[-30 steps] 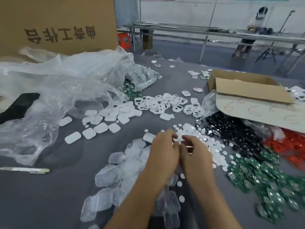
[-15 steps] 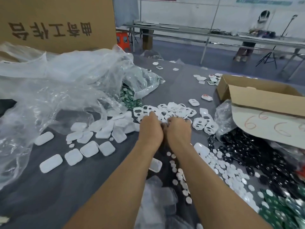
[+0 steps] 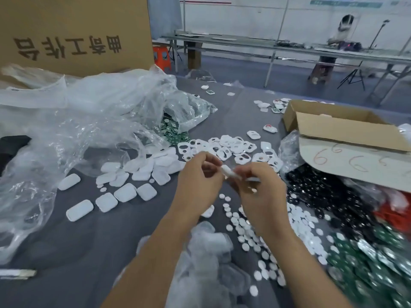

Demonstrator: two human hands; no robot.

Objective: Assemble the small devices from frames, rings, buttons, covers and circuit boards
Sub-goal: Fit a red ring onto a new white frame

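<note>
My left hand [image 3: 198, 181] and my right hand [image 3: 260, 192] meet above the grey table, and together they pinch a small white frame piece [image 3: 229, 171] between the fingertips. Just beyond them lies a heap of white frames [image 3: 231, 147] with cut-out holes. White covers [image 3: 124, 192] are scattered to the left. Small white round buttons [image 3: 255, 236] spread under my right forearm. Black rings [image 3: 329, 192] pile up on the right, and green circuit boards [image 3: 367, 263] lie at the lower right. Clear translucent covers [image 3: 206, 252] sit between my forearms.
Crumpled clear plastic bags [image 3: 77, 121] cover the left side, with more green boards [image 3: 171, 130] spilling from one. An open cardboard box [image 3: 333, 125] stands at the right, and a large carton [image 3: 73, 34] at the back left. Red parts [image 3: 393, 214] lie at the right edge.
Both hands went forward to the frame heap, then drew back and lifted, now holding a white frame piece between them. The camera view shifted with the head.
</note>
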